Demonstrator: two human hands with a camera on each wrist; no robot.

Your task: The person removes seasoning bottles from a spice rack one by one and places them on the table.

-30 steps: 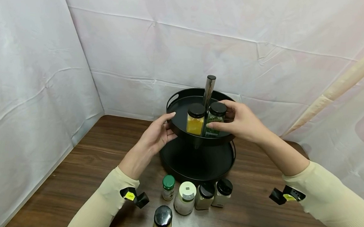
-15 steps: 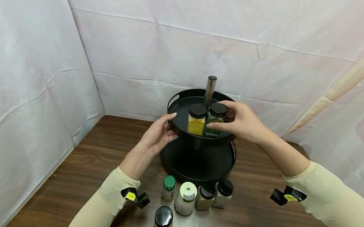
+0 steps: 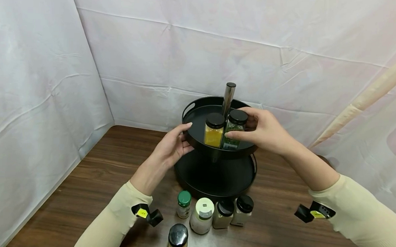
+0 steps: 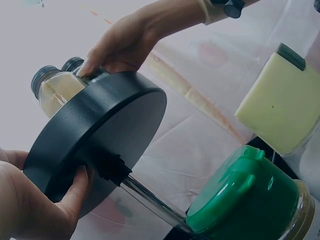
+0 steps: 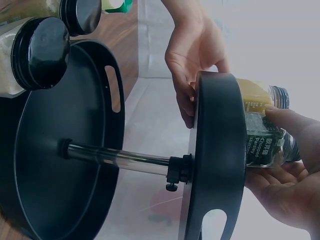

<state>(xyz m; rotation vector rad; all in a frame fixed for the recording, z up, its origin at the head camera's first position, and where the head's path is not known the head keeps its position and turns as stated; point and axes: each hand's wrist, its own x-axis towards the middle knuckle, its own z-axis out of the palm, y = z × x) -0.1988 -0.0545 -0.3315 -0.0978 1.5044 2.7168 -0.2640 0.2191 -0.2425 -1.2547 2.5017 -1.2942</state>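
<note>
A black two-tier rotating rack stands on the wooden table, its upper tray [image 3: 198, 118] on a shiny metal pole [image 3: 228, 97]. My left hand [image 3: 168, 150] grips that tray's left rim, thumb on top and fingers underneath. On the tray's front part stands a square spice jar of yellow powder [image 3: 213, 137] with a black lid. Right beside it is a black-lidded jar of chopped parsley [image 5: 262, 142], which my right hand [image 3: 267, 132] pinches between thumb and fingers. Whether the parsley jar's base touches the tray, I cannot tell.
Before the bare lower tray [image 3: 215, 176] stand a green-capped shaker [image 3: 183, 204], a pale-lidded bottle [image 3: 202, 219] and two black-lidded jars [image 3: 224, 215]. Another dark-lidded jar [image 3: 178, 237] is nearer. A white cloth [image 3: 188, 45] hangs behind the table.
The parsley jar has shifted slightly up and right in my right hand, and more of its lower label shows. My left hand has kept its place on the rim.
</note>
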